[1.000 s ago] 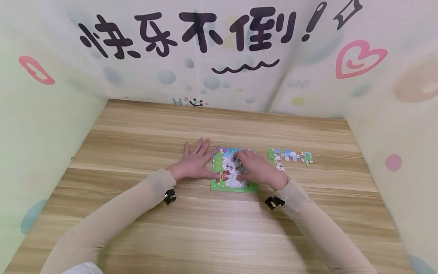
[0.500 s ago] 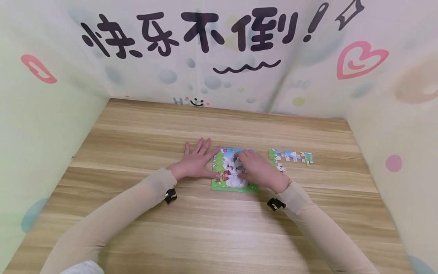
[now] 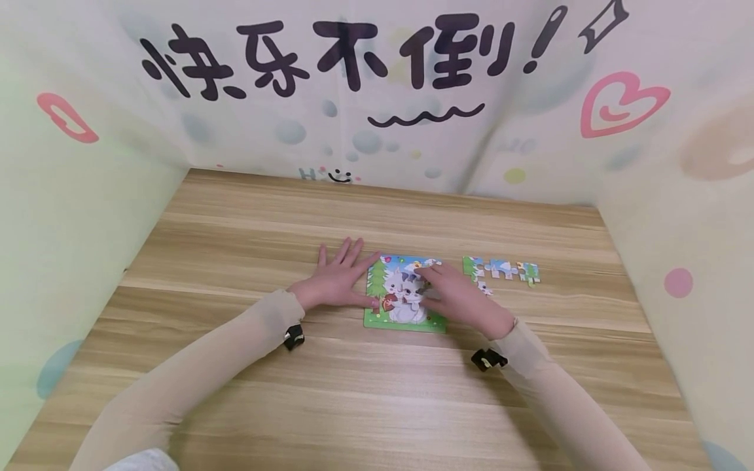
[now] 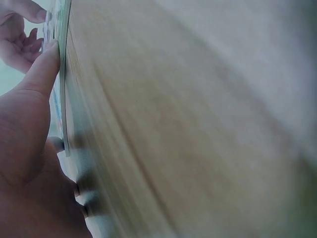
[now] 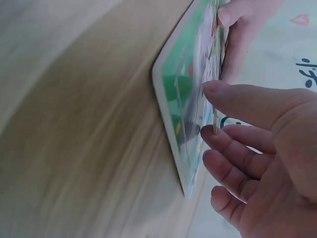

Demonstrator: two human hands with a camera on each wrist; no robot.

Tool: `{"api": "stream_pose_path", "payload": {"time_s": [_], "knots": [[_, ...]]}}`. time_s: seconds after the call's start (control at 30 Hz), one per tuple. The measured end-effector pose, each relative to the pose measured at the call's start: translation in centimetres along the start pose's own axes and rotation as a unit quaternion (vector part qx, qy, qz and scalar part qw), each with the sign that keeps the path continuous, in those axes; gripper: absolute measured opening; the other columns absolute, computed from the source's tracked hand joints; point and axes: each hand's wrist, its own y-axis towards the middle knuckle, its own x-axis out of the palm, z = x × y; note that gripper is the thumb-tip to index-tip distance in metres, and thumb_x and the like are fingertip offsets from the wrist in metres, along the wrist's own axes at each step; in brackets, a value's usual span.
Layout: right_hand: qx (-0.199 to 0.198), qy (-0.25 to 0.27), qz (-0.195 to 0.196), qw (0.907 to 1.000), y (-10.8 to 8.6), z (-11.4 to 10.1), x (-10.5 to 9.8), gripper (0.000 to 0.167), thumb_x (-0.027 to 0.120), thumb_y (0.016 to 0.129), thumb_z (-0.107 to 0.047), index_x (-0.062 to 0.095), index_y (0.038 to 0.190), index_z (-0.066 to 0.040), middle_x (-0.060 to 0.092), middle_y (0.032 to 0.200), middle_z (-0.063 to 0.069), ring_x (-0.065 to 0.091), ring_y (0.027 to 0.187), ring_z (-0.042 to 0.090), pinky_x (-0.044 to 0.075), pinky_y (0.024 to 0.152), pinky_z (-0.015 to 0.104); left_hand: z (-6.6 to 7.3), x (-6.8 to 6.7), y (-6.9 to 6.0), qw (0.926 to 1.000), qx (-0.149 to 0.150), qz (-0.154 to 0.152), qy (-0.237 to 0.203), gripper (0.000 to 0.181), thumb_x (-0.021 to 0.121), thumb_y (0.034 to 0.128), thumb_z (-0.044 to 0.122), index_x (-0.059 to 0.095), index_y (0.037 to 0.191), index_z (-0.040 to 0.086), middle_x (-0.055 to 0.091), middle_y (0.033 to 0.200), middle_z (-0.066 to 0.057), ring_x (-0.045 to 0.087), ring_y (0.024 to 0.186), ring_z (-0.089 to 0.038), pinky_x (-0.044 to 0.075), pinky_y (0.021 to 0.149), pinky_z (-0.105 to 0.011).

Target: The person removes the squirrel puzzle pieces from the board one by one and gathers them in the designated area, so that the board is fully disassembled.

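Observation:
A puzzle board (image 3: 403,320) with a white cartoon animal lies in front of the person. My left hand (image 3: 334,282) spreads its fingers over the board's left edge and the wood, its thumb (image 4: 44,67) pressing on the board. Over the board's right part, my right hand (image 3: 462,297) has thumb and index finger around a thin puzzle piece (image 5: 216,121), seen edge-on in the right wrist view. The other fingers (image 5: 230,173) curl loosely. How firmly the piece is fitted or lifted is unclear.
Right of the board, several loose puzzle pieces (image 3: 502,267) lie in a row on the wooden table (image 3: 353,392), with another piece (image 3: 484,288) just below. A printed cloth wall (image 3: 265,150) stands behind the table, with pale walls at both sides.
My right hand has shifted right across the board, uncovering more of the animal picture and covering part of the lower loose piece. My left hand has stayed in place.

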Motion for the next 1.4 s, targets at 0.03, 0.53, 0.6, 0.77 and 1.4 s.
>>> {"api": "stream_pose_path", "payload": {"time_s": [0.03,0.53,0.6,0.77,1.4], "knots": [[0.003,0.005,0.001,1.0,-0.2,0.1,0.0,0.054,0.082,0.089,-0.012,0.062,0.135,0.007,0.071,0.116,0.016,0.065,0.106,0.032,0.056,0.093,0.047,0.1,-0.1,0.0,1.0,0.001,0.001,0.0,0.109,0.068,0.0877,0.072,0.013,0.169,0.025,-0.01,0.173,-0.02,-0.016,0.158,-0.04,-0.016,0.114,-0.076],[-0.001,0.038,0.026,0.9989,-3.4,2.4,-0.7,0.051,0.08,0.09,-0.01,0.062,0.135,0.008,0.068,0.128,0.021,0.063,0.121,0.039,0.05,0.105,0.056,0.1,-0.1,-0.1,1.0,-0.001,0.003,0.007,0.109,0.067,0.0875,0.073,0.013,0.169,0.026,-0.009,0.174,-0.019,-0.014,0.159,-0.04,-0.015,0.114,-0.077],[0.003,0.042,0.03,0.9987,-3.9,2.7,-0.8,0.05,0.08,0.091,-0.01,0.062,0.135,0.007,0.069,0.128,0.021,0.063,0.12,0.039,0.05,0.104,0.056,0.1,-0.1,0.0,1.0,-0.002,0.003,0.005,0.108,0.067,0.0875,0.073,0.014,0.169,0.026,-0.008,0.174,-0.019,-0.014,0.159,-0.04,-0.015,0.115,-0.077],[0.015,0.038,0.038,0.9984,-5.2,3.6,-1.0,0.05,0.08,0.091,-0.009,0.063,0.135,0.005,0.07,0.123,0.018,0.065,0.112,0.036,0.053,0.097,0.054,0.1,-0.1,-0.1,1.0,-0.002,0.002,0.0,0.109,0.067,0.0871,0.074,0.014,0.169,0.027,-0.008,0.174,-0.019,-0.014,0.159,-0.04,-0.014,0.115,-0.076],[0.044,0.04,0.079,0.995,-10.0,7.9,-2.4,0.048,0.081,0.087,-0.001,0.064,0.131,0.008,0.07,0.119,0.021,0.064,0.107,0.039,0.053,0.093,0.059,-0.1,0.1,0.0,1.0,0.003,0.004,-0.003,0.109,0.068,0.0874,0.072,0.014,0.169,0.024,-0.009,0.173,-0.021,-0.014,0.159,-0.041,-0.015,0.114,-0.077]]}}
